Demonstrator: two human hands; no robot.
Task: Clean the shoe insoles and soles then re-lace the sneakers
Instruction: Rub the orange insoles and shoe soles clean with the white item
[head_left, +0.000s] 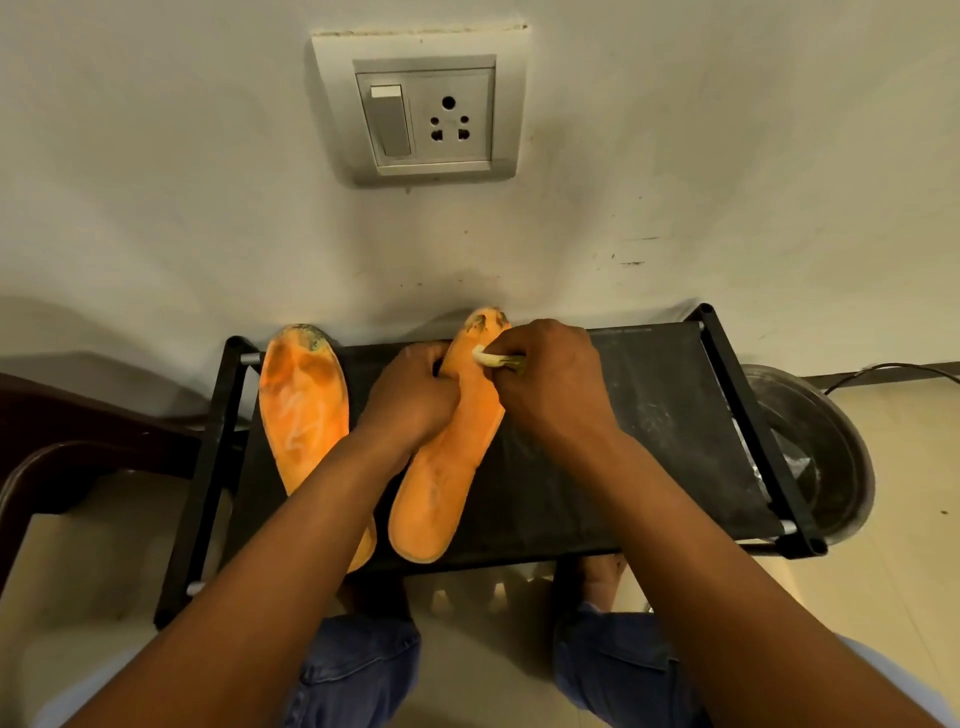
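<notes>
- Gripping a small brush (500, 358), mostly hidden in its curled fingers, the right hand (545, 384) scrubs the centre orange insole (447, 467).
- Left hand (410, 397) clasps that insole's edge.
- Second insole (304, 410) lies left on the black rack (649, 415), its heel hidden by the forearm.
- Steel basin (826, 447) at right; contents unclear.

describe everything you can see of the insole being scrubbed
The orange insole, foam by the look, lies flat on the black fabric shelf, toe toward the wall and heel near the front edge. Dark grime stains its toe. The left hand holds its left edge, while the right hand grips a small brush against the forefoot.
</notes>
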